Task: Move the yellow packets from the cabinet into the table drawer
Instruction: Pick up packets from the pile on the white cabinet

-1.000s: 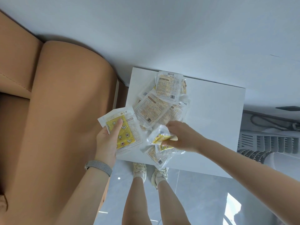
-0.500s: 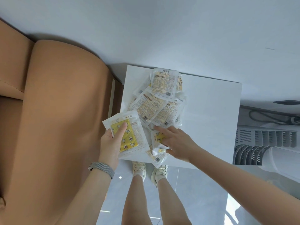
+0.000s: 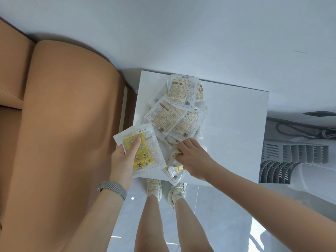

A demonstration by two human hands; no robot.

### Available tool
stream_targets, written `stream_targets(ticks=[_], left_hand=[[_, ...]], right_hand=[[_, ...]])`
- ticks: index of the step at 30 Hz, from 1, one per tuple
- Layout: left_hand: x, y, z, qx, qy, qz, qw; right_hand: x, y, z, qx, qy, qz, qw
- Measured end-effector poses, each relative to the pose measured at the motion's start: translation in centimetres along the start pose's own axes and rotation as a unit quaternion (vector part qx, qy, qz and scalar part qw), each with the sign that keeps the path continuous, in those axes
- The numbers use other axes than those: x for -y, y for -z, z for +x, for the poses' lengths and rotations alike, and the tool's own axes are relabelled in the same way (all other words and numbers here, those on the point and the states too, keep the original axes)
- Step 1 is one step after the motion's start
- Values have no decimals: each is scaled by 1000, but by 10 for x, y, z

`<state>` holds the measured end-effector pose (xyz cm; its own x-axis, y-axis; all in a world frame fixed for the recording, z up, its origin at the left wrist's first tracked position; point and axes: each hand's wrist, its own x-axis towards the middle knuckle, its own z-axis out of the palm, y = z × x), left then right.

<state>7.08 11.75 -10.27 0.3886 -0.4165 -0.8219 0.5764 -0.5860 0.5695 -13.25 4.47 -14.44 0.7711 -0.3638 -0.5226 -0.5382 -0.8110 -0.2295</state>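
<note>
Several clear packets with yellow contents lie in a loose pile [image 3: 172,113] on a white cabinet top [image 3: 232,135]. My left hand [image 3: 123,160] holds a small stack of these packets [image 3: 145,151] at the pile's near left, thumb pressed on the yellow patterned face. My right hand [image 3: 194,159] rests palm down on the near edge of the pile, fingers curled over a crumpled packet [image 3: 175,161]. Whether it grips that packet firmly is unclear.
A tan leather sofa [image 3: 63,133] fills the left side, close against the cabinet. A white slatted appliance [image 3: 294,160] with a cable stands to the right. A white wall is behind. Below are my legs and shoes [image 3: 165,190] on a glossy grey floor.
My right hand set the crumpled packet down onto the pile's near edge and now lies over it. My left hand kept its stack and shifted slightly toward the pile.
</note>
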Motion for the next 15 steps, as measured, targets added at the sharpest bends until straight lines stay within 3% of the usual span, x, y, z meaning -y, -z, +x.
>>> stream_targets(ticks=[5,8,10,12,15], left_hand=[[3,3,-2,3,3,6,1000],[0,5,-8,13,0,27,1000],[-6,3,-16,20,-5,42,999],[-17,1,-28,28,-13,53,998],[-44,-8,-57,57,-37,81,994]], right_hand=[[-10,13,-10,88,-30,136,986],[-21,25,-19,83,-90,263,957],[-24,37,-33,24,-151,376,914],[-25,55,-51,-41,-216,483,848],[-23,83,-82,-124,-293,572,757]])
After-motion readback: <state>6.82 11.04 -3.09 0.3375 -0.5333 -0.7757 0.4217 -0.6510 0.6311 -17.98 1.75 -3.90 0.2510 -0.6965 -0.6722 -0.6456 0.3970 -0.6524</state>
